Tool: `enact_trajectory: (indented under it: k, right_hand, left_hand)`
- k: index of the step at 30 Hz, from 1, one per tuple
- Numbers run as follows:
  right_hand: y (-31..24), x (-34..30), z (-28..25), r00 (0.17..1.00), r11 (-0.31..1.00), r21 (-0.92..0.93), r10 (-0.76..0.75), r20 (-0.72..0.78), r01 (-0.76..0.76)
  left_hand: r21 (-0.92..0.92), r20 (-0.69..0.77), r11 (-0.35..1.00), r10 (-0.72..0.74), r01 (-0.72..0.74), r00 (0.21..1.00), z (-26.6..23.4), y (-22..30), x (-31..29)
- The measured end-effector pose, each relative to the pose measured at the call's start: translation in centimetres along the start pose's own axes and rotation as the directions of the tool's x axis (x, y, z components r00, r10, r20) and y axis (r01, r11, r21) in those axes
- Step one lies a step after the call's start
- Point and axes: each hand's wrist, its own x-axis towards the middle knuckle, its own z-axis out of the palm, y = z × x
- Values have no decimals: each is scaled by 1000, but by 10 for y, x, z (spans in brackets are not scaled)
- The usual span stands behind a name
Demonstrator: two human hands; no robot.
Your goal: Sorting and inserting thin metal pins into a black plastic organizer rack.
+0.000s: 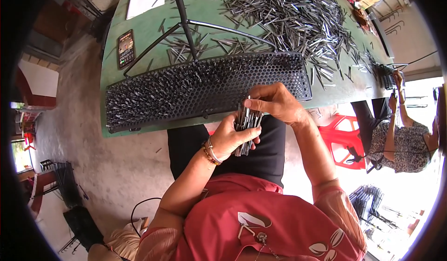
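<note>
A bundle of thin dark metallic strips (247, 126) sits upright in my left hand (231, 135), its fingers wrapped round it above my lap. My right hand (278, 103) is at the bundle's top, thumb and finger pinched on the end of a strip. Just beyond both hands, a long black perforated rack (233, 89) leans along the table's near edge. Many strips (153, 93) stand in the holes of its left part and along its upper edge. Bare holes show in the middle and right.
A large heap of loose strips (302, 19) covers the far right of the green table (153, 23). A black metal stand (184, 21) rises behind the rack. To the left lie a phone (125, 49) and white paper (145, 1). Another person (400, 142) works at right near a red stool (342, 140).
</note>
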Motion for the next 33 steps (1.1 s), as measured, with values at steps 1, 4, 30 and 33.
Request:
enact_trajectory:
  k: [1,4,30,33]
  right_hand:
    - [0,-2,1,998,991,113,67,3,-67]
    - [-7,-3,-2,983,988,122,109,-147,-91]
    - [21,42,-30,711,738,-642,-563,-420,205]
    - [19,41,-26,723,700,-673,-591,-357,240]
  left_hand:
    - [-3,15,1000,-6,6,1000,1,0,0]
    - [-13,38,1000,-18,18,999,1,-1,4]
    - [-167,40,972,-160,165,986,0,-13,6]
    - [-173,50,974,-139,146,989,-1,-16,5]
